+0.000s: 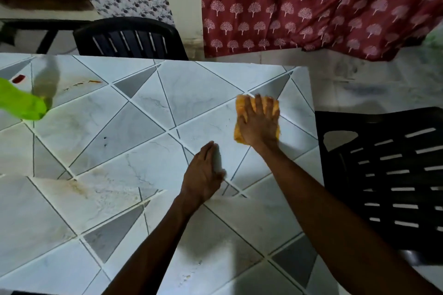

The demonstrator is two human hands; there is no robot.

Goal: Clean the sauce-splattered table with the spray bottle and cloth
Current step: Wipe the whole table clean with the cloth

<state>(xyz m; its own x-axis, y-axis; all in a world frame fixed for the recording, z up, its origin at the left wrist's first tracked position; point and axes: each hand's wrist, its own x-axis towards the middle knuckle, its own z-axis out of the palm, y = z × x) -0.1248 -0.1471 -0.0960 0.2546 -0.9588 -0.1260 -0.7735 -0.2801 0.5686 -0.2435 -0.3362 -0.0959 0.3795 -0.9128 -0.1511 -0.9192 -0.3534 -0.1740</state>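
The table [119, 132] has a pale top printed with grey triangles. My right hand [260, 122] presses flat, fingers spread, on an orange cloth [241, 105] near the table's right edge. My left hand [203, 175] rests on the top just left of it, fingers straight. A bright green spray bottle [21, 103] stands at the far left edge, blurred and partly out of frame. Red sauce marks [18, 78] lie behind the bottle, with thin streaks [82, 83] to their right. Brownish smears [79, 187] spread over the near left part of the top.
One black plastic chair [129, 38] stands behind the table and another [388, 175] at its right side. A maroon curtain with a tree print [311, 2] hangs at the back right. The floor [359, 84] is pale tile.
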